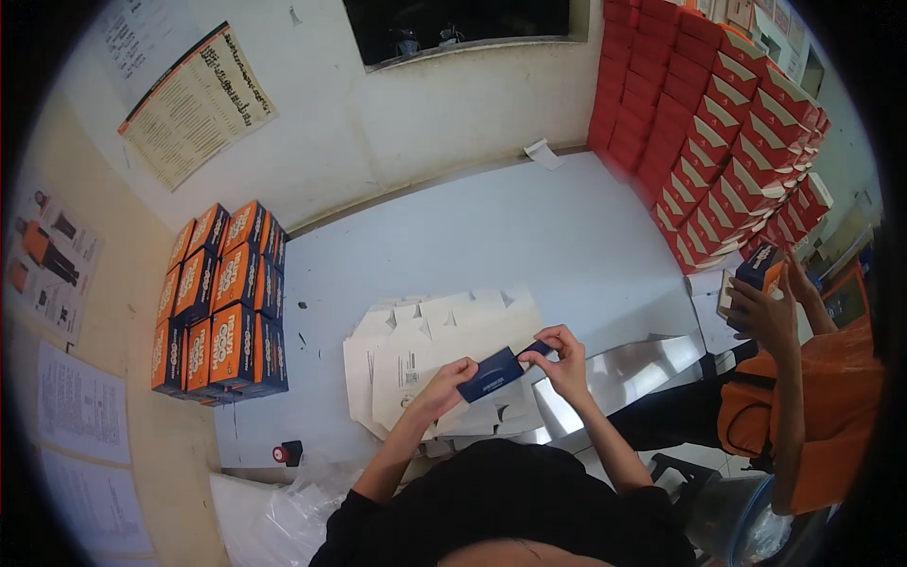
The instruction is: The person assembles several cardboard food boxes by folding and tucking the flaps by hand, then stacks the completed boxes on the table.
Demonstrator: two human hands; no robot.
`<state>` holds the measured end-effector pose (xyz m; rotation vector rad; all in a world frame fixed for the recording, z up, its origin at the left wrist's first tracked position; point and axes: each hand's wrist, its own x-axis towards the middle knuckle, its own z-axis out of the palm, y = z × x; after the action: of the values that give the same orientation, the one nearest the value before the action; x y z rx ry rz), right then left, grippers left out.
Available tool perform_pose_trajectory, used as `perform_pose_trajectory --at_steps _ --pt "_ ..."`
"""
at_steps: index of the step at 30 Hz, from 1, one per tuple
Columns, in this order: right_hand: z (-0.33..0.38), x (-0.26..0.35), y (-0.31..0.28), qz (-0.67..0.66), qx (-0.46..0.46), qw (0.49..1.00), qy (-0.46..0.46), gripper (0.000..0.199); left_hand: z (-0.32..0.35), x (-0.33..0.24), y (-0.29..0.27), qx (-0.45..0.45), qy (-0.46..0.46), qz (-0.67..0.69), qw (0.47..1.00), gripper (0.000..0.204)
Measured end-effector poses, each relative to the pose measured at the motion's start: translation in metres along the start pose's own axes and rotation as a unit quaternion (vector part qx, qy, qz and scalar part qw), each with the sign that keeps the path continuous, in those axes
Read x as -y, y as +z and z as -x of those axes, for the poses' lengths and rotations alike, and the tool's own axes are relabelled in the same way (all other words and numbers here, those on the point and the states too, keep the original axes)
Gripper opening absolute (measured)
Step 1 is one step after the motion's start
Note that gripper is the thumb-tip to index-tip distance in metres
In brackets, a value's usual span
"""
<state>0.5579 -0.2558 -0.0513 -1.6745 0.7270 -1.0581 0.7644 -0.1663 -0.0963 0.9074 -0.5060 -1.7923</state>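
I hold a small dark blue flat carton [491,374] between both hands above a pile of white unfolded carton blanks [430,340]. My left hand [442,382] grips its left end. My right hand [563,355] pinches its right end, where a flap sticks out. Both hands hover over the pale grey table [510,227] near its front edge.
A stack of orange and blue boxes [219,302] stands at the table's left. A tall wall of red and white boxes [718,123] fills the back right. A person in orange [822,397] at the right holds a blue and orange box [761,266]. Shiny sheets [624,373] lie beside the blanks.
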Motion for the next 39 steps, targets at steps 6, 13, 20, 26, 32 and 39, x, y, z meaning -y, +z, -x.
perform_pose_trajectory --at_steps 6,13,20,26,32,39 --pt "-0.015 0.068 0.041 0.142 0.023 0.984 -0.101 0.014 0.049 -0.054 0.049 -0.034 0.133 -0.35 0.927 0.017" --pt "-0.02 0.118 0.049 0.1 0.179 0.964 -0.171 0.021 0.096 -0.107 0.089 -0.002 0.236 -0.508 0.828 0.012" --pt "-0.008 0.088 0.078 0.182 0.223 0.957 -0.027 0.046 0.1 -0.071 0.102 -0.446 0.531 -0.456 0.557 0.038" --pt "-0.011 0.087 0.099 -0.068 0.286 0.948 -0.126 0.095 0.116 -0.036 0.066 -0.398 0.402 -0.273 0.778 0.042" --pt "-0.022 0.116 0.086 -0.222 0.048 0.967 0.116 0.047 0.119 -0.049 0.052 -0.346 0.472 -0.621 0.52 0.057" --pt "-0.038 0.129 0.09 0.007 0.098 0.994 -0.048 0.026 0.145 -0.05 0.032 -0.324 0.468 -0.534 0.625 0.054"
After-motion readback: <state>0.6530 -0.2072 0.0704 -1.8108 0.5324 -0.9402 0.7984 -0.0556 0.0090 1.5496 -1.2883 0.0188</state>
